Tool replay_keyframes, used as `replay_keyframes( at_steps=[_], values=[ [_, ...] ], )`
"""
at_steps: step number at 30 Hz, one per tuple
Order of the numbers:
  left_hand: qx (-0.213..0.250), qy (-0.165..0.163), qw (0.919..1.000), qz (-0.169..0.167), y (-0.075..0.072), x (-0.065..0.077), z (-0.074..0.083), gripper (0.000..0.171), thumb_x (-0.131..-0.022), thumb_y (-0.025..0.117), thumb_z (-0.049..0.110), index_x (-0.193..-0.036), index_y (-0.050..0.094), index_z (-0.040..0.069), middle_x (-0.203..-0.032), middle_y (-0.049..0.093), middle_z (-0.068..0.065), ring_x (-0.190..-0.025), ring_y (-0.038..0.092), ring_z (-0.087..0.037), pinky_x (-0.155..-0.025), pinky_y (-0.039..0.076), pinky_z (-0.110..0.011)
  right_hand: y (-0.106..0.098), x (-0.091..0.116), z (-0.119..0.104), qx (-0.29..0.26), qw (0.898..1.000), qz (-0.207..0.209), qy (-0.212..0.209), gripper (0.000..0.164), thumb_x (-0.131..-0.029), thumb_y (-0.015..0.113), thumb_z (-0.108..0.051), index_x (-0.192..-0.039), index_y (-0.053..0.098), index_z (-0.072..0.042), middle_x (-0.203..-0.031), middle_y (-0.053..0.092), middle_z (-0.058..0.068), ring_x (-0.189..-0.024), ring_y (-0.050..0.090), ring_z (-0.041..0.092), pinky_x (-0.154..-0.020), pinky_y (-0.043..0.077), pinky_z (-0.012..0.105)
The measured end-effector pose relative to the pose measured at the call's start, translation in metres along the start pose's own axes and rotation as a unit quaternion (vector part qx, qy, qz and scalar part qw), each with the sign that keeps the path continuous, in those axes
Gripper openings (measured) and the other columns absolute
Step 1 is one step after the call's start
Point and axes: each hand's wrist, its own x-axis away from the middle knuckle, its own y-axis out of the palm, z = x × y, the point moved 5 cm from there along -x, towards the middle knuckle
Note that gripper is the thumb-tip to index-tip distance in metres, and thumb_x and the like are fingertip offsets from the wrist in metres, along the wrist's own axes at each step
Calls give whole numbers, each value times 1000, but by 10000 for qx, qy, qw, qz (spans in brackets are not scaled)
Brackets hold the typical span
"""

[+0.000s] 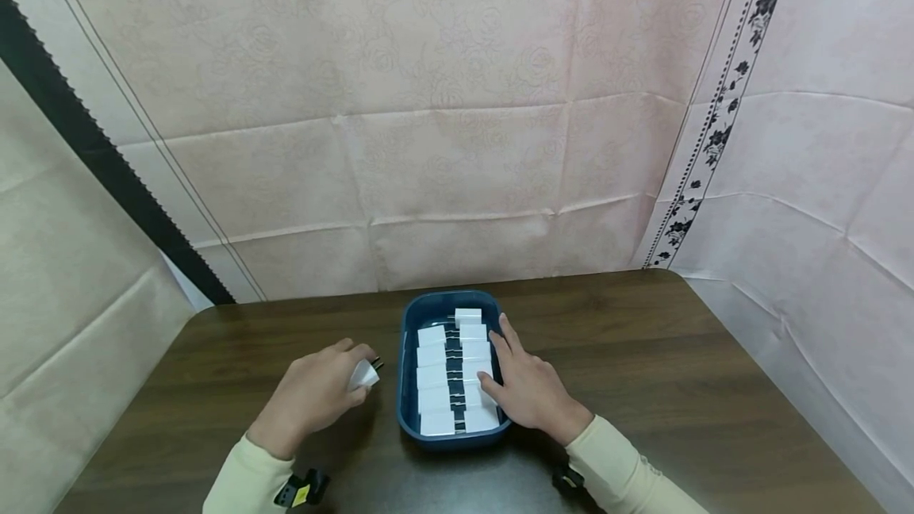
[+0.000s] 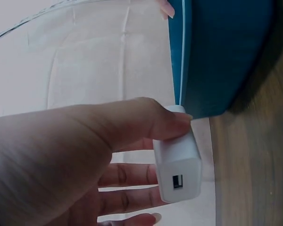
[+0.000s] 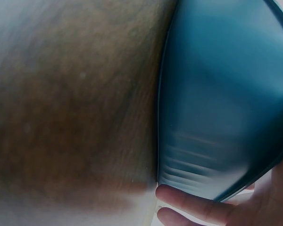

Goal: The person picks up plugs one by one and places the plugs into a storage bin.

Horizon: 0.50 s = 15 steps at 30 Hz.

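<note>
My left hand (image 1: 317,389) pinches a white USB plug charger (image 2: 179,162) between thumb and fingers, just left of a blue plastic basket (image 1: 407,375). Its metal prongs point toward the basket in the head view, and the USB port faces the left wrist camera. Inside the basket, white chargers (image 1: 432,377) lie in two columns, their dark prongs meeting in the middle. My right hand (image 1: 531,391) rests over the basket's right rim with fingers extended, thumb and a finger reaching over the right column. Other right fingers (image 3: 193,205) lie along the basket's outer side.
The basket stands on a brown wooden table (image 1: 628,355). Patterned cloth (image 1: 457,141) hangs behind the table and at both sides. A small black device (image 1: 301,489) sits at the left wrist, another (image 1: 567,479) at the right.
</note>
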Motion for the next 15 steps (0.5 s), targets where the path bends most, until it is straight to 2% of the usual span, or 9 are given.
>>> replay_keyframes(
  at_steps=[9,15],
  values=[
    [-61,87,9999,129,0,-3,16,37,-86,80,31,-119,72,17,-107,70,-6,-79,60,-18,-72,58,-42,-1,0,-1,-19,10000,1,-12,72,-100,59,-45,-157,36,-7,-172,10,11,-104,68,28,-89,58,49],
    [-141,291,9985,435,-2,-4,27,36,-85,81,31,-118,73,18,-106,71,-6,-77,60,-17,-72,60,-40,-1,1,-1,-30,10000,12,-10,72,-99,59,-44,-156,36,-6,-172,10,11,-104,68,28,-88,58,49]
  ],
)
